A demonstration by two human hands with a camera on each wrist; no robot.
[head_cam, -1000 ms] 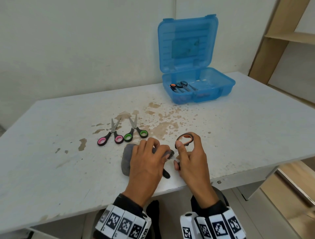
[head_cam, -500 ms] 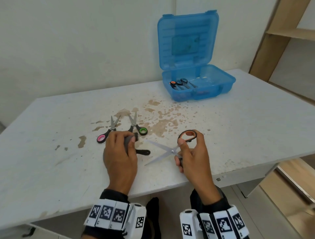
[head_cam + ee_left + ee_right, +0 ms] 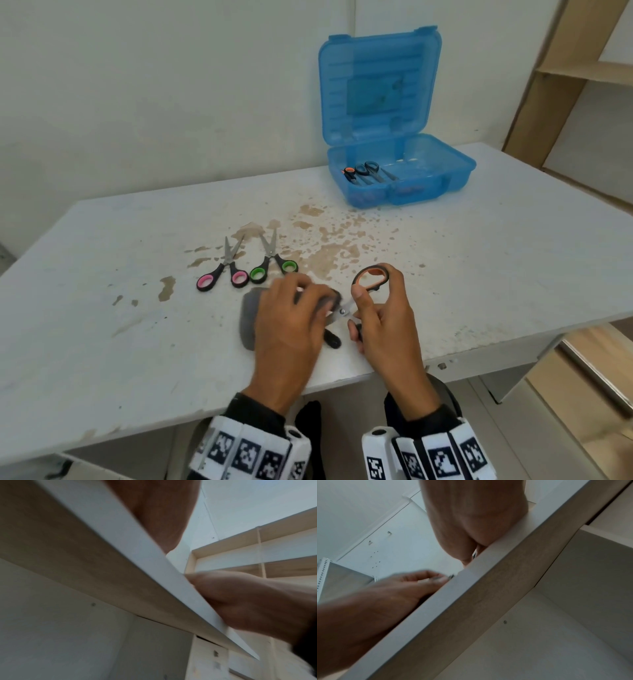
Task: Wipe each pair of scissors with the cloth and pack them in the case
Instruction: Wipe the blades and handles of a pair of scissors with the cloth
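My right hand (image 3: 371, 308) grips the orange-and-black scissors (image 3: 370, 277) by the handles near the table's front edge. Their blades point left and lie under my left hand (image 3: 301, 308), which pinches the grey cloth (image 3: 249, 317) around them. Only the pivot screw shows between the hands. Pink-handled scissors (image 3: 224, 272) and green-handled scissors (image 3: 272, 263) lie just beyond my left hand. The blue case (image 3: 400, 185) stands open at the back right with scissors (image 3: 364, 173) inside. Both wrist views look up from below the table edge (image 3: 154, 566) and show only wrists.
The white table (image 3: 102, 274) has brown stains around its middle. A small black piece (image 3: 332, 339) lies beside the cloth near the front edge. Wooden shelving (image 3: 561, 75) stands at the right, past the table.
My left hand has moved right with the cloth and covered the blades, which were bare and spread half a second ago. The right hand has hardly moved.
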